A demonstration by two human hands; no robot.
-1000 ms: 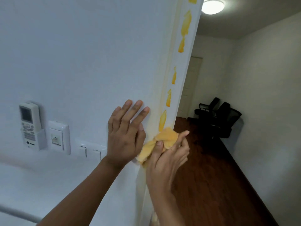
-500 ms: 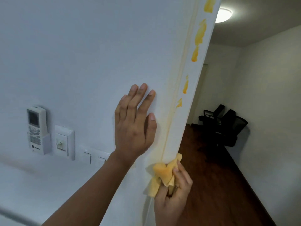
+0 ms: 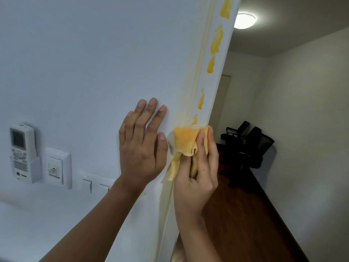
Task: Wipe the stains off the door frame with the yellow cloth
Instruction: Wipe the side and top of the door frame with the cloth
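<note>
Pressing yellow cloth (image 3: 186,141) to door frame (image 3: 208,103), right hand (image 3: 196,173) fingers (image 3: 203,146) pinching it (stains (image 3: 215,42) above fingertips); left hand (image 3: 141,146) fingers spread flat beside.

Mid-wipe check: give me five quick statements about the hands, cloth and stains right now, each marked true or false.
1. The right hand holds the yellow cloth against the door frame. True.
2. The left hand also grips the cloth. False: it lies flat and open on the wall, beside the cloth.
3. Yellow stains remain on the frame above the cloth. True.
4. The cloth covers the topmost stain. False: it sits below the lowest small stain.
5. The remote hangs right of the frame. False: it is on the wall left of the left hand.
</note>
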